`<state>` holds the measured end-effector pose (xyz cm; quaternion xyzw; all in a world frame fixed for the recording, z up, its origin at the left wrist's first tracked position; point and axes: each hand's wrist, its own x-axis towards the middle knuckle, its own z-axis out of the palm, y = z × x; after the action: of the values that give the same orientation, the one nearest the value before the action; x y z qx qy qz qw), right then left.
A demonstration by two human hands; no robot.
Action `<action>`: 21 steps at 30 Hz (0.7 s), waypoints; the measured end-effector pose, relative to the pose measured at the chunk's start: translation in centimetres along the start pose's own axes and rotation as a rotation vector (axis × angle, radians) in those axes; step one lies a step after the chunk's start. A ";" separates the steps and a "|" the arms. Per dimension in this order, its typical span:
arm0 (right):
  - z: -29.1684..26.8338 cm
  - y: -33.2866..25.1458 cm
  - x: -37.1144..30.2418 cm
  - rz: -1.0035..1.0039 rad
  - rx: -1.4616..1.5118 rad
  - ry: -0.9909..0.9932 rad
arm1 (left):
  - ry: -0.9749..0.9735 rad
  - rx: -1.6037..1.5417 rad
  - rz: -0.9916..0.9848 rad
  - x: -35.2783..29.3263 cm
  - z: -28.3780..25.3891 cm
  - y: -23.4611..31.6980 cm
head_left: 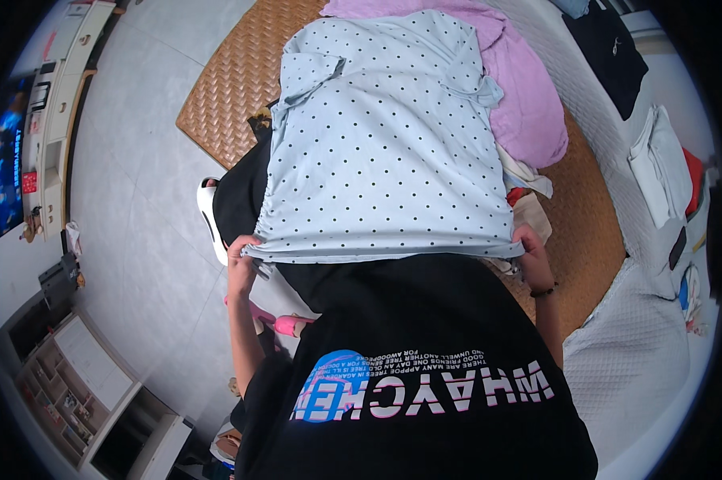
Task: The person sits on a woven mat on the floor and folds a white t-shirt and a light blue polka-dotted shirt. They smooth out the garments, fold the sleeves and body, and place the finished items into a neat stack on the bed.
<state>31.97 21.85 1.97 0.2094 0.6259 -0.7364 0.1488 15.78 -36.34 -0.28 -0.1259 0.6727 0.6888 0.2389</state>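
Note:
A pale blue shirt with dark polka dots (385,144) lies spread out in front of me, its hem toward my body and its short sleeves at the far end. My left hand (243,250) pinches the hem's left corner. At the right corner, my right hand (529,246) grips the same hem, a dark bracelet on that wrist. Between the two hands the hem is drawn nearly straight. The shirt's near part lies over my lap, and its far part rests on a pink cloth (529,104) and a woven mat.
The brown woven mat (237,88) lies beneath the clothes, on a grey quilted sofa (633,320). Folded light clothes (661,164) and a black garment (609,60) are at the right. A white shoe (211,220) shows on the tiled floor. A television (5,164) is far left.

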 end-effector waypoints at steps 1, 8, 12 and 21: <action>-0.2 -0.8 -0.1 0.006 0.024 -0.027 | -0.019 0.019 -0.017 0.0 0.1 0.6; 1.1 -3.3 0.1 0.047 -0.047 0.080 | -0.195 0.145 0.127 0.4 1.0 3.8; 1.8 -1.7 1.9 -0.054 -0.136 0.105 | -0.063 0.341 0.051 1.3 4.2 4.6; 0.5 0.3 -0.8 -0.071 -0.276 0.130 | -0.489 0.498 -0.247 2.9 4.4 8.8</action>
<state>32.80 21.29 2.15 0.2119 0.7365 -0.6330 0.1093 9.60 -31.33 6.20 0.0242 0.7225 0.4797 0.4973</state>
